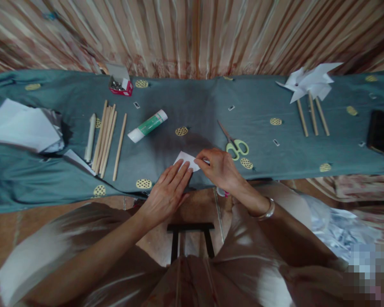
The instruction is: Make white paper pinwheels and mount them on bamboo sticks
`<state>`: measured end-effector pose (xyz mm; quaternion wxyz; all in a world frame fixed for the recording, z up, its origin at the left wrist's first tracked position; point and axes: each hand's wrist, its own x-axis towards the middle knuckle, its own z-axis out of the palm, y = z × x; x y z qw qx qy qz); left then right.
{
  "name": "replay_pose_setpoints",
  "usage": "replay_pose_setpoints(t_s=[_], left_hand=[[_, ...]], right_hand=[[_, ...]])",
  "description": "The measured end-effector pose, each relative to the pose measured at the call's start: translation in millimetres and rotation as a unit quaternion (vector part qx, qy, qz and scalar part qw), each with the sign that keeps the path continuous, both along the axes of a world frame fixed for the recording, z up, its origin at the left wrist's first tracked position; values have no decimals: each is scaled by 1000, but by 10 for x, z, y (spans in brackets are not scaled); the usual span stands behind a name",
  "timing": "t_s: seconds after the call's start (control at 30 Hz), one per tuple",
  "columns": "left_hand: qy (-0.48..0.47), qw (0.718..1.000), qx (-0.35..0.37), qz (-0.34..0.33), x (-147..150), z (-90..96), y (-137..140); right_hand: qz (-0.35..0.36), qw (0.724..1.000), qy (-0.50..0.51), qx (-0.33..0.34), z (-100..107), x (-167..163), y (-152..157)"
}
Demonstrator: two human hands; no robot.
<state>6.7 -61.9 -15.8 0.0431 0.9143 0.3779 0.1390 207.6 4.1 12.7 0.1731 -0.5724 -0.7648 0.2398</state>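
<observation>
Left hand (167, 191), fingers extended flat upon a white paper piece (187, 158), grasping nothing. Right hand (220, 168), thumb and forefinger pinching that piece's right edge. White paper piece: on patterned green cloth (259, 98), nearer than the green-and-white tube (148, 125) and rightward of it. Green-handled scissors (233, 145), one pair, right of the tube. Wooden sticks (106, 139), several, left of the tube. Paper pinwheels (310, 84), stick-mounted, far right of the tube. Red box (125, 89), raised lid, beyond the tube, leftward. Striped curtain (195, 38), beyond the tube.
</observation>
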Motion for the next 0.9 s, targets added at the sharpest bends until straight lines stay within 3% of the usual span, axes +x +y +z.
replay_pose_setpoints(t_s=[0.4,0.9], left_hand=[[21,1000,7,0,0,19,16],[45,999,-25,3,-1,41,17]], right_hand=[[-8,1000,-7,-6,15,-10,0],[22,994,-10,106,-66,70,-115]])
